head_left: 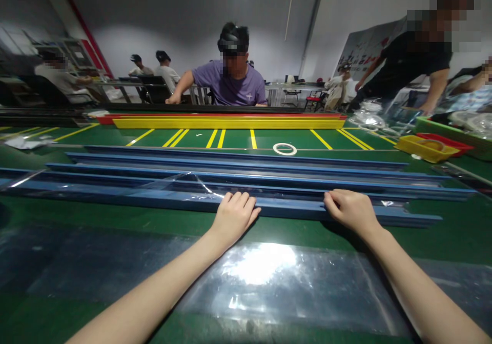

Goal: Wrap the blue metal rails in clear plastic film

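Several long blue rails (pixel 238 172) lie side by side across the green table (pixel 100 221). My left hand (pixel 234 216) rests on the nearest blue rail (pixel 115 198), fingers curled over its top edge. My right hand (pixel 349 209) grips the same rail further right. Clear plastic film (pixel 192 184) partly wraps the rails near my left hand. A large clear plastic sheet (pixel 269 277) lies flat on the table under my forearms.
A white tape ring (pixel 285 149) lies beyond the rails. Long yellow and red rails (pixel 230 122) lie at the far edge, where a person in a purple shirt (pixel 234 85) sits. Yellow and red trays (pixel 426 148) stand at right, near a standing person (pixel 418 62).
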A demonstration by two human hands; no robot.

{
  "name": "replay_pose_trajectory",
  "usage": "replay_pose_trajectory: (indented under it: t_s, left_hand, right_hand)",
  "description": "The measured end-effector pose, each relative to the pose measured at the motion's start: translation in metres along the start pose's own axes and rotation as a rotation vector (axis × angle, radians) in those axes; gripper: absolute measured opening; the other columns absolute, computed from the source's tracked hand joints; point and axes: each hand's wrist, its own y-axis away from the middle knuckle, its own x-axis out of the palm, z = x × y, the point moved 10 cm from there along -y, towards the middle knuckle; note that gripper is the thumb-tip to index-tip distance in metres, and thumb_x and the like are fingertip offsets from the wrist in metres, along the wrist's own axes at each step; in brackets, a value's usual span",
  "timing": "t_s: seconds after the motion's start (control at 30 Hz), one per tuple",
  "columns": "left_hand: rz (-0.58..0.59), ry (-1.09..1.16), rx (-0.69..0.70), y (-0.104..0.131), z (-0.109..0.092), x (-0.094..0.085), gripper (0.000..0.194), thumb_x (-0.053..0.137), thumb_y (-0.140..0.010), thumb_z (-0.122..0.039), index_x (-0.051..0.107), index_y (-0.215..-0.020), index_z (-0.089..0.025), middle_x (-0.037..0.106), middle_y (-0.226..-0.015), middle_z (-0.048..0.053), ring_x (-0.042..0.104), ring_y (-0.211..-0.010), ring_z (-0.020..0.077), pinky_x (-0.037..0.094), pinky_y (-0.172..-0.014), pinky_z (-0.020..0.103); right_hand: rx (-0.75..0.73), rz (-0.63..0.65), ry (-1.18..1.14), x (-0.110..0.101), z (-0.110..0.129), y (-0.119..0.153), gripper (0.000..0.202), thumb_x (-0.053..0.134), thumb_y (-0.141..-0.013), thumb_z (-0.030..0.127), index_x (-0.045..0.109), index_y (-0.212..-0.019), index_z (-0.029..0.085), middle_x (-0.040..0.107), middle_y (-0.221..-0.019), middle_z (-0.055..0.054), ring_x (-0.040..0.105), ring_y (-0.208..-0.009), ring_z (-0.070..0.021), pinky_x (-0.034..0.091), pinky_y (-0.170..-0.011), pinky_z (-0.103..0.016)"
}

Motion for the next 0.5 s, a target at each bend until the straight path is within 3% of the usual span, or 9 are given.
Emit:
replay_pose_trajectory:
  t_s: [0.13,0.27,0.37,0.5]
  left_hand:
    - [-0.005,-0.005,0.000,0.000,0.000,-0.001,0.021,0.040,-0.085,-0.032,0.053,-0.080,-0.016,0.054,-0.071,0.002,0.047,-0.070,0.0175,0.028,-0.062,0.030]
    - [-0.009,-0.008,-0.001,-0.001,-0.001,-0.001,0.020,0.041,-0.085,-0.031,0.053,-0.079,-0.016,0.054,-0.070,0.002,0.047,-0.069,0.0173,0.028,-0.062,0.030]
    - [-0.004,-0.007,0.003,-0.001,-0.002,-0.001,0.021,0.041,-0.085,-0.032,0.053,-0.077,-0.016,0.053,-0.069,0.003,0.047,-0.069,0.0170,0.027,-0.062,0.030]
    - [0.007,-0.003,0.002,-0.001,-0.001,0.000,0.021,0.040,-0.085,-0.032,0.053,-0.078,-0.016,0.054,-0.070,0.003,0.047,-0.069,0.0171,0.027,-0.062,0.030]
  right_hand:
    - [-0.064,-0.112,0.038,-0.022,0.013,-0.007,0.034,0.038,-0.080,0.029,0.045,-0.049,0.018,0.050,-0.050,-0.001,0.044,-0.050,-0.0099,0.024,-0.048,-0.023]
    - [-0.004,-0.185,-0.067,-0.040,0.029,-0.021,0.032,0.037,-0.082,0.027,0.043,-0.052,0.018,0.047,-0.052,0.000,0.044,-0.053,-0.0100,0.027,-0.051,-0.022]
    - [0.016,-0.109,-0.171,-0.032,0.047,-0.031,0.033,0.035,-0.084,0.030,0.043,-0.054,0.019,0.049,-0.054,0.000,0.043,-0.053,-0.0096,0.027,-0.052,-0.022]
    - [0.005,-0.010,-0.120,-0.009,0.064,-0.030,0.036,0.035,-0.084,0.033,0.046,-0.053,0.018,0.050,-0.053,-0.001,0.044,-0.052,-0.0097,0.023,-0.049,-0.023]
